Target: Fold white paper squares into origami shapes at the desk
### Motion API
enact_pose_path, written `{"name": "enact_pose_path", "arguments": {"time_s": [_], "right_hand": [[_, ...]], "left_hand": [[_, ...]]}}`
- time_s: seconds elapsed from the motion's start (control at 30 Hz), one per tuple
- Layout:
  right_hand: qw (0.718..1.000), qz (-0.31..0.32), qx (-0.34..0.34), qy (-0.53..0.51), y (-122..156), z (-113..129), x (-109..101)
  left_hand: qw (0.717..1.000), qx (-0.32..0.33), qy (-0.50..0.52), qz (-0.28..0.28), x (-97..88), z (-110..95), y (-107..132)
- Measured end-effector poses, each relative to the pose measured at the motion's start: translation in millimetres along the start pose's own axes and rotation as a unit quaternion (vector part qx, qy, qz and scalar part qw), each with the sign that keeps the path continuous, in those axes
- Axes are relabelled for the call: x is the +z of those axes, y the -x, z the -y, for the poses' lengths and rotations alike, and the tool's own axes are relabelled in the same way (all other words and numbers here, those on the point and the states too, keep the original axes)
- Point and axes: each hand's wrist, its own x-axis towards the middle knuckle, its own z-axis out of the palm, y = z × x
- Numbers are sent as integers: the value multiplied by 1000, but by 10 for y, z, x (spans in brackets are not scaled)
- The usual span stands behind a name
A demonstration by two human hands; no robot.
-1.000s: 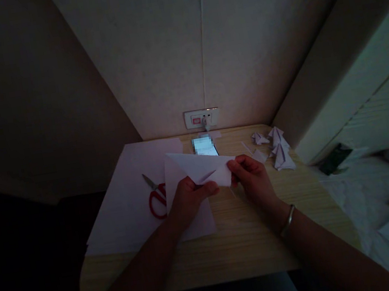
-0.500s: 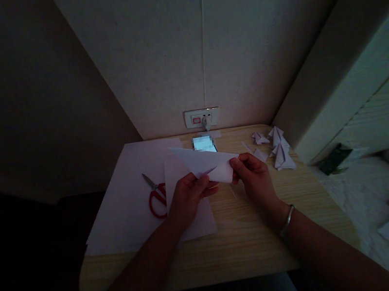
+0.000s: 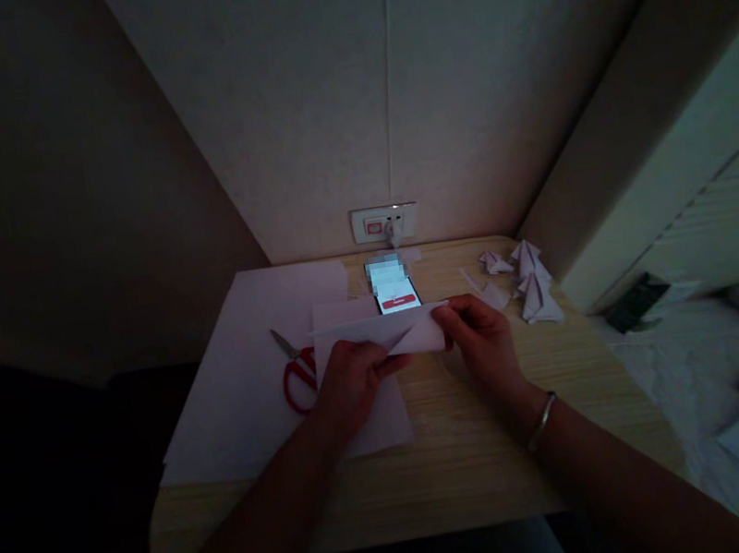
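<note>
A folded sheet of white paper (image 3: 421, 336) is held up over the table between both hands. My left hand (image 3: 351, 375) grips its left part, thumb on top and fingers underneath. At the right end, my right hand (image 3: 481, 334) pinches the paper's corner between thumb and fingers. Just beyond the paper lies a phone (image 3: 394, 289) with a lit screen, its lower end hidden by the sheet. Left of my left hand rest scissors (image 3: 300, 379) with red handles, one handle partly under a smaller white sheet (image 3: 372, 430).
Large white sheets (image 3: 232, 382) cover the left of the wooden table (image 3: 485, 473). Several folded paper pieces (image 3: 538, 292) stand at the back right beside paper scraps (image 3: 493, 294). A wall socket (image 3: 383, 223) with a plug is behind the table.
The paper's raised upper flap has come down and lies more level, so more of the phone screen shows. Both hands keep their hold, with my left hand shifted slightly.
</note>
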Motion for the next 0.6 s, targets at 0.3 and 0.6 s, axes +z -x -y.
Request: {"name": "enact_pose_path", "arguments": {"time_s": [0.3,0.6], "right_hand": [[998,-56,-23,-18,-34,-6,-15],[997,-67,-27,-32,-29,-19,-12]], "left_hand": [[993,93,-75,15,32,52,19],[981,130,-142,4,54,42,70]]}}
